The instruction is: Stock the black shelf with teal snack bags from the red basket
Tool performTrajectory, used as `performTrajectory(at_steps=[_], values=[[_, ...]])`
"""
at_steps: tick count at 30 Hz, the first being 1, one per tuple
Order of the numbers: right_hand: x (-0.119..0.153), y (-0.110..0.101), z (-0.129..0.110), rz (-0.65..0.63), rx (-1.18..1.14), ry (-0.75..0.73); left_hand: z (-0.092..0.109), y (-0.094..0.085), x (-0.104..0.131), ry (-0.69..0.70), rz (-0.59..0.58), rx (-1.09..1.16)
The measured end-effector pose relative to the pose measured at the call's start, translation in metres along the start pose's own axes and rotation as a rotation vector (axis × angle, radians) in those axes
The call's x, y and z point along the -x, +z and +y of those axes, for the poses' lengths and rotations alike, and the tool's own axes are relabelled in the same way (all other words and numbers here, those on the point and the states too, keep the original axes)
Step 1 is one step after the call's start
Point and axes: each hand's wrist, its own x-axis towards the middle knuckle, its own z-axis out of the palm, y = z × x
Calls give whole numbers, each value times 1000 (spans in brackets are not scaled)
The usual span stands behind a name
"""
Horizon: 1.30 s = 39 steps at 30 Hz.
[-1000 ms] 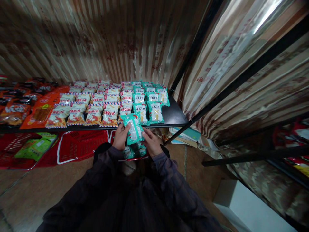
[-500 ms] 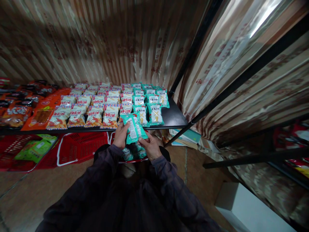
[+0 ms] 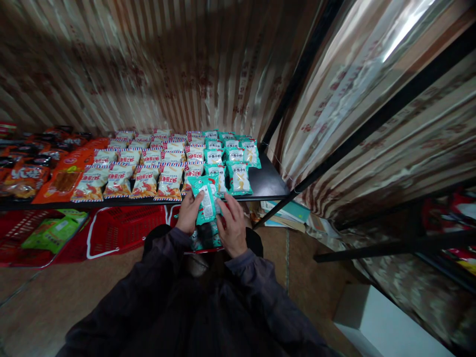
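The left hand [image 3: 190, 213] pinches a green packet [image 3: 205, 201], thumb on its printed face, near the shelf [image 3: 269, 183] edge; the small print cannot be read. The right hand [image 3: 231, 223] has its fingers loosely spread at the packet's right side; whether they grip cannot be told. Beyond the fingers, the front row shows two shelved green packets [image 3: 240, 178] labelled 小鱼小虾, with five white packets [image 3: 169, 181] leftward. Bare shelf lies beyond and right of the fingers.

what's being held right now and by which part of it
A teal snack packet: the left hand holds it by its left side. The right hand is at its right edge; whether it grips cannot be told.
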Motion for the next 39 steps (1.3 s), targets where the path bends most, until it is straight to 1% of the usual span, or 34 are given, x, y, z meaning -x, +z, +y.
performTrajectory(at_steps=[1,3,5,9,15,17,23,27,29,31,35,39], values=[[0,-1,-2,-15,32,-65,-1,-1,0,13,-8,-15],[0,0,-3,-30,68,-133,-3,-2,-1,39,-10,-45],[0,1,-2,-31,80,-149,-5,-4,-1,43,-3,-57],[1,3,1,-47,54,-161,-2,-3,1,-7,-3,-56],[-1,-1,-6,-58,33,-133,7,1,6,-37,33,-75],[0,-1,-8,-62,44,-120,7,0,6,-42,42,-76],[5,0,-8,-76,53,-75,3,-7,6,-79,14,-90],[8,1,-7,-135,53,-61,8,-5,9,-77,25,-130],[9,1,-7,-163,54,-34,12,-1,12,-59,25,-154],[9,2,-8,-154,45,14,17,3,17,-36,13,-185],[8,5,-12,-31,-40,164,24,12,26,-19,-22,-231],[7,4,-14,65,-233,339,24,16,30,10,-82,-262]])
